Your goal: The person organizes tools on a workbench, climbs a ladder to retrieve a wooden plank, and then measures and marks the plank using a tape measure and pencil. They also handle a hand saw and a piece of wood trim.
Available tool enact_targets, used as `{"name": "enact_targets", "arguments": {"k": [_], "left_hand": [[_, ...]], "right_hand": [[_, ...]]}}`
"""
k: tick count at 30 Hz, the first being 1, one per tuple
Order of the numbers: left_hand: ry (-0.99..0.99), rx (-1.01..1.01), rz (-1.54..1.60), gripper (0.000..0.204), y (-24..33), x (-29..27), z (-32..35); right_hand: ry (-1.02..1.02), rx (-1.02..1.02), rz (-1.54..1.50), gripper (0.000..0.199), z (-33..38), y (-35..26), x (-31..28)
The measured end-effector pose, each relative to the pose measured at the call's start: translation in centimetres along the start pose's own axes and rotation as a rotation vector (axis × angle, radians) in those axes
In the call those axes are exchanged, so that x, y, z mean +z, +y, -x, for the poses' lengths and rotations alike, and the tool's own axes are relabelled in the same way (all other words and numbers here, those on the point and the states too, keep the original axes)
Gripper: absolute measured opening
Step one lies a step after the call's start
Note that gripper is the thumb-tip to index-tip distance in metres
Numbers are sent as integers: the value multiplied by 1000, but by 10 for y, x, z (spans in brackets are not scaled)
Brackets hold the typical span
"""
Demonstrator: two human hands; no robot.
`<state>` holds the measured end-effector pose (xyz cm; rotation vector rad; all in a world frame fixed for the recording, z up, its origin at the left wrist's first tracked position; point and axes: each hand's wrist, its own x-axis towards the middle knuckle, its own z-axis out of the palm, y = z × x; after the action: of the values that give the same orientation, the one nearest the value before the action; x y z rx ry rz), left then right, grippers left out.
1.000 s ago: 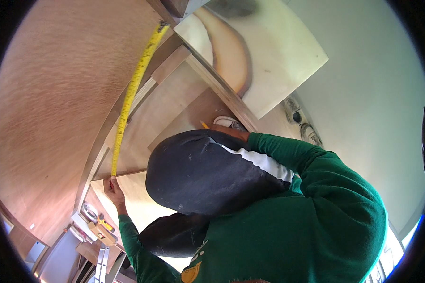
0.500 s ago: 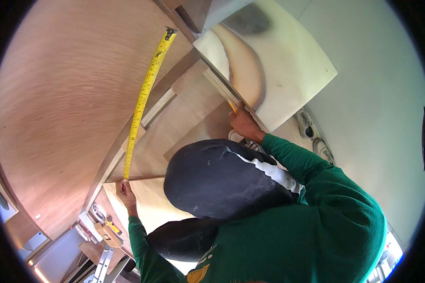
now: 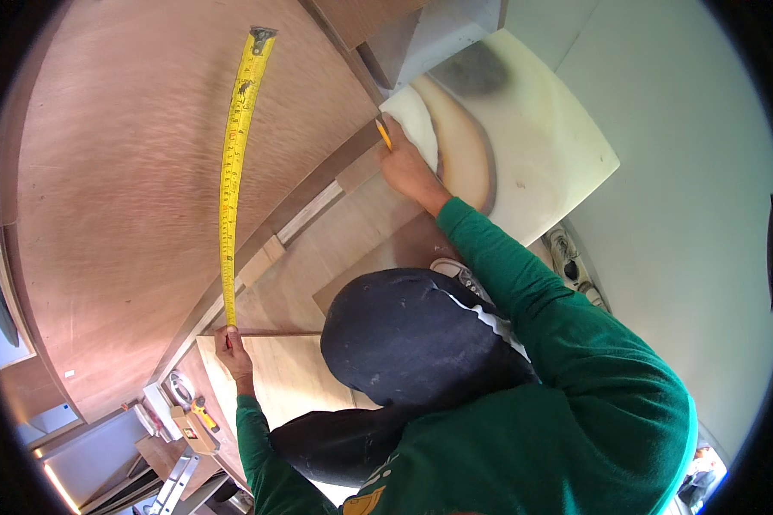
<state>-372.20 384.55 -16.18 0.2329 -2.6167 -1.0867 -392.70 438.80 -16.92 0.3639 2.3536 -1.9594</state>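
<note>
A yellow tape measure blade [image 3: 231,189] stretches up from my left hand [image 3: 233,354], its metal end hook free in the air in front of the plywood panel. My left hand is closed around the tape at the lower end, beside the wooden frame; a bit of red shows between the fingers. Farther right, my right hand [image 3: 408,169] grips a yellow pencil [image 3: 384,135] with the tip pointing up toward the dark frame edge. Next to that hand lies a pale board [image 3: 558,137] with a curved brown shape and a dark smudge.
A large plywood panel [image 3: 129,189] fills the left side, bordered by a wooden frame rail [image 3: 313,210]. A light wood sheet [image 3: 275,369] lies near my knees. Shoes [image 3: 567,257] stand by the pale wall. A yellow-and-black tool [image 3: 204,415] and a ladder [image 3: 176,485] are at lower left.
My right hand has moved up and left along the frame, with the pencil now plainly seen. The tape's free end has swung left and up; my left hand stays nearly in place.
</note>
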Motion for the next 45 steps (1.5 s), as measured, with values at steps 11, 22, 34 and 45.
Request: {"name": "enact_targets", "arguments": {"k": [11,22,34,45], "left_hand": [[14,19,0,28,10,-2,-6],[34,-1,76,26,18,-3,-5],[28,11,34,27,27,-18,4],[-6,93,-171,28,33,-23,3]], "right_hand": [[-18,-142,-24,76,-38,17,13],[-26,-177,77,78,-34,-20,4],[1,-130,108,76,-29,-29,7],[-15,-261,113,61,-19,-10,1]]}}
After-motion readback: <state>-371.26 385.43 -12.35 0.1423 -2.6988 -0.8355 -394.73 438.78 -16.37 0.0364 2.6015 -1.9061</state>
